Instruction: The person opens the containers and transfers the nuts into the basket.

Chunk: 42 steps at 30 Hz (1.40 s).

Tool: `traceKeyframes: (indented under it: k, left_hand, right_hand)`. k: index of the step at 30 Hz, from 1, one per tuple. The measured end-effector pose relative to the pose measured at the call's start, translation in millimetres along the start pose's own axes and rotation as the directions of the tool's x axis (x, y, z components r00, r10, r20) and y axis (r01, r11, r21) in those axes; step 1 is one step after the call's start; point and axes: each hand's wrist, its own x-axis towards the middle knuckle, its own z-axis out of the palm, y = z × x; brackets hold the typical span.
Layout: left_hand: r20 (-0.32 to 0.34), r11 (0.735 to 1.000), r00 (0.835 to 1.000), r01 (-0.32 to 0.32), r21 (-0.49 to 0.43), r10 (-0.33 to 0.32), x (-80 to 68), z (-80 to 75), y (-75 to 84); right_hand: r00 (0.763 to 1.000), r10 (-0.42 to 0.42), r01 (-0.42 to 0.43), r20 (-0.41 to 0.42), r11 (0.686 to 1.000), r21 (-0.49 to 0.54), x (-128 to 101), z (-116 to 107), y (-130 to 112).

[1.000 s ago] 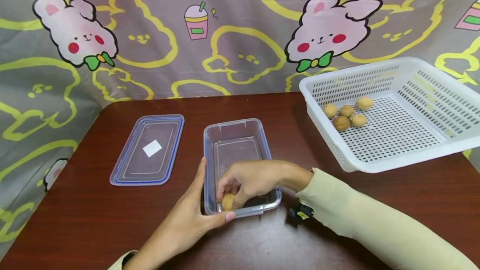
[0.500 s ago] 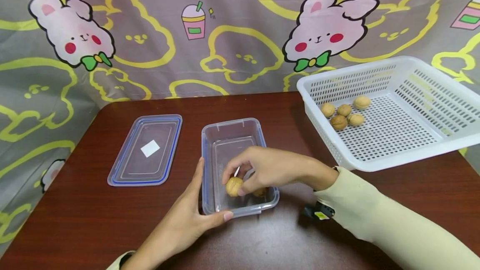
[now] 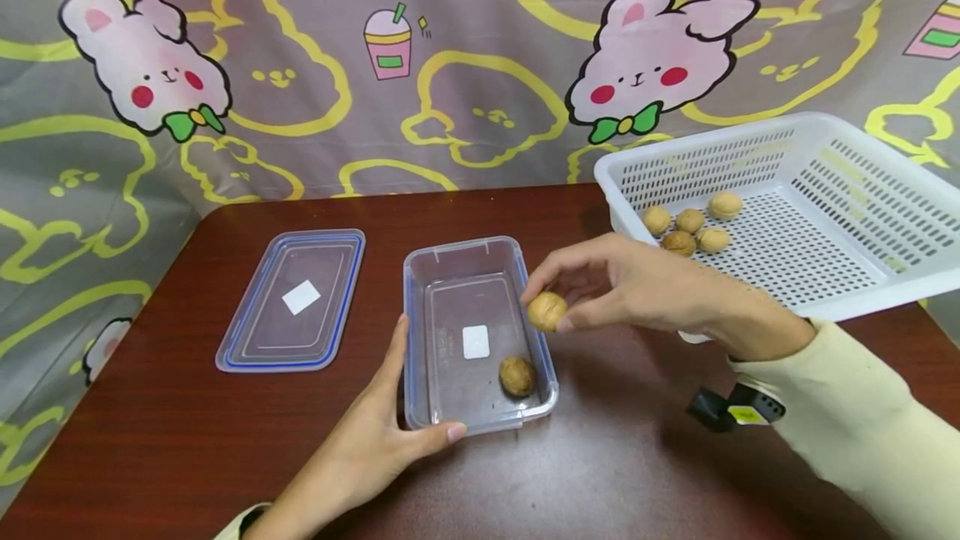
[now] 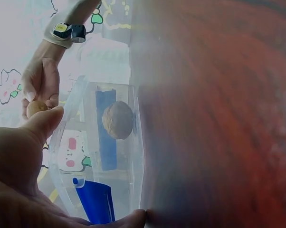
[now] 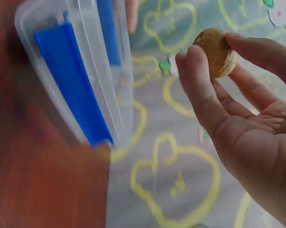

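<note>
The clear plastic container point(image 3: 480, 336) served as the reference point on the dark wooden table point(image 3: 637, 473). The right hand point(image 3: 637, 286) pinched a walnut point(image 3: 547, 311) between thumb and fingertips, held in the air just above the container's right rim; the right wrist view confirmed the pinch, the walnut point(image 5: 215, 52) sitting at the fingertips. Half a second earlier this hand had been low inside the container with the same walnut near the front end, and a second earlier lower still, against the container floor; it had since risen and travelled to the right, toward the white perforated basket point(image 3: 847, 273). A second walnut point(image 3: 517, 375), earlier hidden under the hand, now lay exposed on the container floor near the front right corner, beside a white label point(image 3: 476, 341). The left hand point(image 3: 375, 448) was unchanged in position, fingers mostly straight, with the thumb along the container's left wall and a fingertip against its front edge, bracing it without gripping. The basket stood to the right of and behind the container, unmoved, with four walnuts point(image 3: 688, 227) grouped near its back left corner. The blue-rimmed lid point(image 3: 292, 298) lay flat to the left of the container, also unmoved.
</note>
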Motion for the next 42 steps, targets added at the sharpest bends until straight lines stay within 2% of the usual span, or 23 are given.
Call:
traceKeyframes:
  k: [5, 10, 15, 20, 24, 27, 31, 33, 36, 42]
  left_hand:
    - [-0.004, 1.0, 1.0, 0.012, -0.006, -0.012, -1.0, 0.0, -0.9]
    - [-0.004, 1.0, 1.0, 0.015, 0.002, -0.015, -1.4, -0.8, -1.6]
    - [-0.006, 1.0, 1.0, 0.017, 0.01, -0.017, -1.8, -1.7, -1.6]
    - [-0.004, 1.0, 1.0, 0.024, 0.011, -0.024, -1.4, -1.8, -1.4]
    - [-0.001, 1.0, 1.0, 0.021, 0.005, -0.021, -1.0, -1.6, -1.3]
    - [0.0, 1.0, 1.0, 0.022, 0.001, -0.022, -0.9, -1.3, -1.2]
    - [0.003, 1.0, 1.0, 0.026, -0.002, -0.026, -0.5, -1.0, -0.4]
    - [0.005, 1.0, 1.0, 0.028, -0.002, -0.028, -0.3, -0.9, 0.1]
    - [0.008, 1.0, 1.0, 0.03, -0.007, -0.03, -0.2, -0.8, 0.7]
    - [0.014, 0.999, 0.999, 0.032, -0.006, -0.032, 0.1, -1.1, 2.0]
  right_hand:
    - [0.996, -0.001, 0.002, -0.094, 1.0, 0.005, -21.3, -35.9, 0.0]
    - [0.988, 0.021, -0.011, -0.155, 0.998, 0.066, -39.0, -75.6, 10.4]
    - [0.973, 0.078, -0.067, -0.216, 0.996, 0.06, -48.6, -108.7, 24.2]
    - [0.965, 0.085, -0.061, -0.249, 0.993, 0.104, -56.5, -136.7, 42.1]
    - [0.957, 0.112, -0.09, -0.266, 0.992, 0.091, -63.1, -160.4, 56.5]
    - [0.958, 0.114, -0.068, -0.261, 0.981, 0.18, -68.3, -177.6, 70.1]
    - [0.964, 0.1, -0.009, -0.247, 0.938, 0.347, -76.3, -196.6, 91.6]
    - [0.965, 0.105, -0.005, -0.24, 0.923, 0.385, -80.2, -203.8, 101.8]
    - [0.964, 0.125, -0.021, -0.233, 0.916, 0.402, -85.1, -212.6, 114.9]
    - [0.963, 0.184, -0.115, -0.196, 0.941, 0.319, -95.5, -225.4, 133.5]
